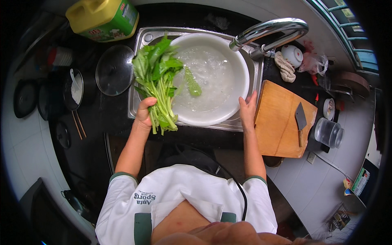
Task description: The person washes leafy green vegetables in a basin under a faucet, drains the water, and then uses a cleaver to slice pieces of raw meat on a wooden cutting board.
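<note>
My left hand [145, 111] grips a bunch of leafy green vegetables [159, 82] by the stems. The leaves point away from me, over the left rim of a white plastic basin [244, 92]. Water [214, 82] with bubbles and ripples fills part of the basin, and one loose green leaf [193, 81] floats in it. My right hand [248, 107] is at the basin's right rim, thumb and fingers apart; whether it presses on the rim is hard to tell. The basin sits in a stainless steel sink [140, 38].
A chrome faucet [272, 27] arches over the basin's far right. On the right, a wooden cutting board [275, 119] bears a cleaver [300, 118]. To the left are a glass lid [114, 70] and a pot of white rice [76, 92]. A yellow-green jug [104, 20] stands behind.
</note>
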### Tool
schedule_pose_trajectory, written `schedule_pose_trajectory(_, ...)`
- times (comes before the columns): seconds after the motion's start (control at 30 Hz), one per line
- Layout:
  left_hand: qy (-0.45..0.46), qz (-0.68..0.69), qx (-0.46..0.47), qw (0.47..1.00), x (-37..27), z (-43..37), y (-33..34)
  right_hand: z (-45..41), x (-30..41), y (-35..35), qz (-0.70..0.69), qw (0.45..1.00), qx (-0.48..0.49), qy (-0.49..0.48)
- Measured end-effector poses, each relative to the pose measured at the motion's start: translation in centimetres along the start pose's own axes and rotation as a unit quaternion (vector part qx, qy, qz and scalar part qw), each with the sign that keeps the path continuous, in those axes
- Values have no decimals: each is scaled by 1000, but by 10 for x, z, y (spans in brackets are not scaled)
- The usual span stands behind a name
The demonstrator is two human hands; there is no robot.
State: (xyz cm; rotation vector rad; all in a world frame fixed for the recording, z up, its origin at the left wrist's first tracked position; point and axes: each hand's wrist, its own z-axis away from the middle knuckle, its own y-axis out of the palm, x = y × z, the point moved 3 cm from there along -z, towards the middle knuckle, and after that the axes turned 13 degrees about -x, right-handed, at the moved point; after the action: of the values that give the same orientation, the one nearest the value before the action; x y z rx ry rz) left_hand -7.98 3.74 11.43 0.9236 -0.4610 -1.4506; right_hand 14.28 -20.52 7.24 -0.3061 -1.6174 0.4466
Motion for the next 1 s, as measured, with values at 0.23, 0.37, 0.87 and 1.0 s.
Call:
schedule_pose_trajectory(0.23,61,-48,14,997,-25,12,16,-7,-3,-15,-213,939,107,247)
schedule_pose_trajectory(0.37,78,-63,-14,995,-22,11,12,-20,43,-35,-225,929,151,252)
schedule_pose_trajectory(0.87,44,-7,-10,999,-17,18,0,22,49,112,111,972,156,-138)
schedule_pose_trajectory(1.0,32,-22,-2,999,-13,12,15,39,-18,178,233,960,152,-26)
